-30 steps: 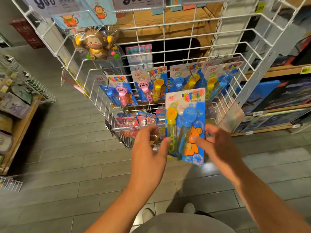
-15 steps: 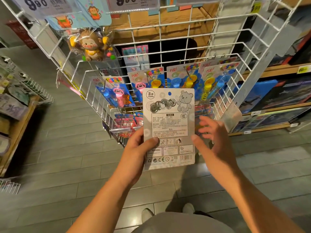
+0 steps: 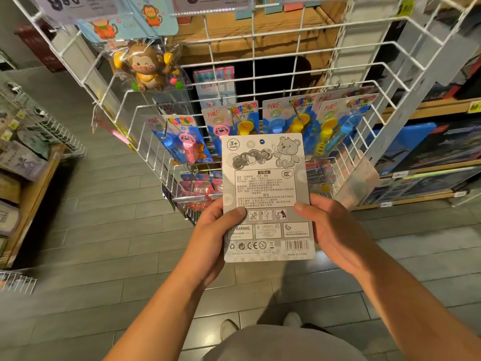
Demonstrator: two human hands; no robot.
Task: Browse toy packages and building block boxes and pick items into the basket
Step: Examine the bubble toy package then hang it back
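- Toy card [image 3: 266,196] held upright in front of the wire rack [image 3: 286,74], grey printed back facing the camera.
- Left hand [image 3: 213,238] grips the card's lower left edge: thumb [image 3: 235,213] lies across the back, other fingers hidden behind the card.
- Right hand [image 3: 335,235] grips the lower right edge: thumb [image 3: 303,208] flat on the back just above the warning boxes, other fingers wrapped behind, out of sight.
- Card sits between the two thumbs; both clamp it near its lower half, top half free.
- Barcode and "Made in China" at the bottom right corner, below the right thumb.
- Hang hole at the card's top, not on any hook.
- Behind it, bubble toys [image 3: 289,118] hang in a row on rack hooks, colour fronts showing.
- Monkey toy [image 3: 145,67] in clear wrap hangs upper left of the rack.
- Price tag [image 3: 75,3] at top left.
- Shelves [image 3: 429,162] with dark boxes to the right; grey tile floor [image 3: 104,230] below; shoes [image 3: 229,328] at bottom centre.
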